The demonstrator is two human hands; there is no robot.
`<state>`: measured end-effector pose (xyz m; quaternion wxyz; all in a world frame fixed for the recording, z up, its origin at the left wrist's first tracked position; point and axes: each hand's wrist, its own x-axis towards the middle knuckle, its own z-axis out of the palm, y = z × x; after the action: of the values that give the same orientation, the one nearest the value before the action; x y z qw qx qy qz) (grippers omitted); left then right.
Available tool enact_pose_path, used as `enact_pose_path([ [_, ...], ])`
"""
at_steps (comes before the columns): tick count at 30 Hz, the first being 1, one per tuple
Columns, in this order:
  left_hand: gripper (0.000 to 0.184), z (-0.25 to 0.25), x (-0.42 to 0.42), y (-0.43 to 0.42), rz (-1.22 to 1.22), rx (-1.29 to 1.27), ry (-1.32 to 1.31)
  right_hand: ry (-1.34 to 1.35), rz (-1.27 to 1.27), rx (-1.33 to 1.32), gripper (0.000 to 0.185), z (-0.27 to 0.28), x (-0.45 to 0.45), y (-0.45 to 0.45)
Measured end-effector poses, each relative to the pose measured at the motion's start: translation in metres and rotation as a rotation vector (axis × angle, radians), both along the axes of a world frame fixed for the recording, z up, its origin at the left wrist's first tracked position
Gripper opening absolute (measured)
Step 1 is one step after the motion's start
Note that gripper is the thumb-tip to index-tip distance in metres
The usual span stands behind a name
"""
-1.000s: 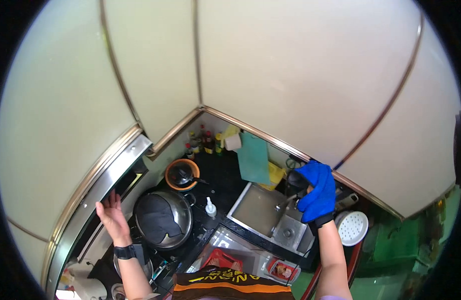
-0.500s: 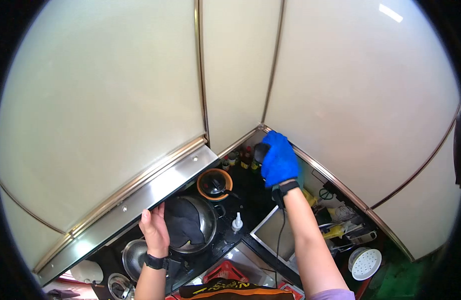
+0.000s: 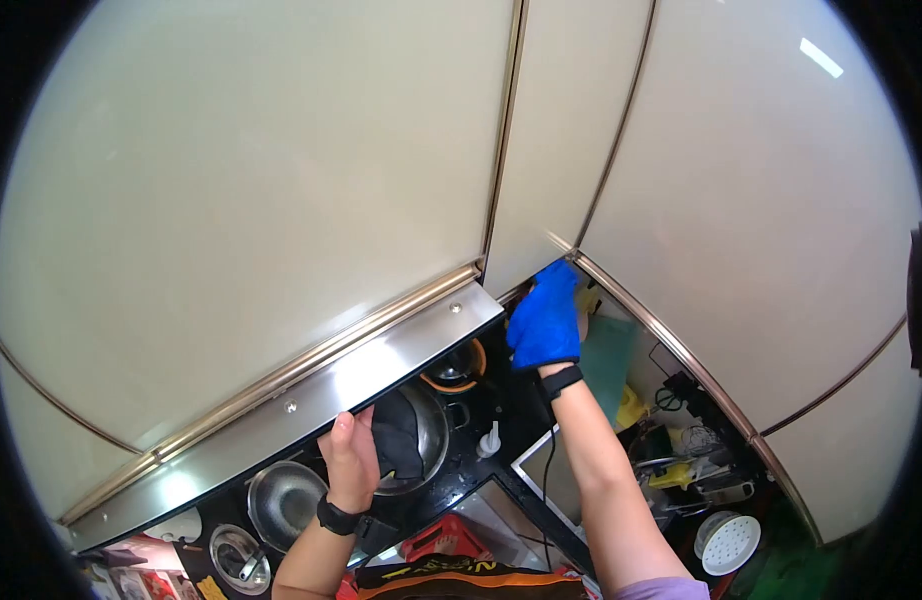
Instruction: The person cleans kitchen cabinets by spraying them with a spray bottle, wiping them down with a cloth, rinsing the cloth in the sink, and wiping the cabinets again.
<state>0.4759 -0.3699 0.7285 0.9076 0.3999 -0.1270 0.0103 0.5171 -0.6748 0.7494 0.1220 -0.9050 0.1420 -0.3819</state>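
My right hand (image 3: 558,350) is wrapped in a blue cloth (image 3: 544,322) near the lower edge of the corner cabinets; its fingers are hidden by the cloth. A black strap circles that wrist, and a dark cord hangs below it. My left hand (image 3: 351,462) touches the underside of the stainless steel range hood edge (image 3: 356,378), thumb up and apart from the fingers, which partly disappear behind the hood. Just right of it, a dark cloth (image 3: 396,440) lies over a large metal pot (image 3: 433,432).
An orange-rimmed bowl (image 3: 471,383) with a dark lid and a white pump bottle (image 3: 489,441) stand on the black counter. A sink (image 3: 526,468), utensils and a white colander (image 3: 731,545) are at right. Pans (image 3: 284,505) sit lower left. Cream cabinets (image 3: 281,180) rise above.
The view has turned left. My right hand with the blue cloth has moved from above the sink to the cabinet corner. My left hand has come up to the hood edge.
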Motion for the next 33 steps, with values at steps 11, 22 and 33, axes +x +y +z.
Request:
enact_pose_path([
  [11, 0.046, -0.002, -0.005, 0.023, -0.103, 0.037, -0.036, -0.14, 0.548, 0.221, 0.046, -0.007, -0.058, 0.081],
  [22, 0.062, -0.04, -0.035, 0.18, 0.026, -0.082, -0.339, -0.357, 0.583, 0.393, 0.043, 0.04, 0.007, 0.012],
  [33, 0.045, 0.051, -0.05, 0.168, 0.196, -0.088, 0.297, -0.858, 0.552, -0.558, 0.051, 0.379, 0.046, 0.041],
])
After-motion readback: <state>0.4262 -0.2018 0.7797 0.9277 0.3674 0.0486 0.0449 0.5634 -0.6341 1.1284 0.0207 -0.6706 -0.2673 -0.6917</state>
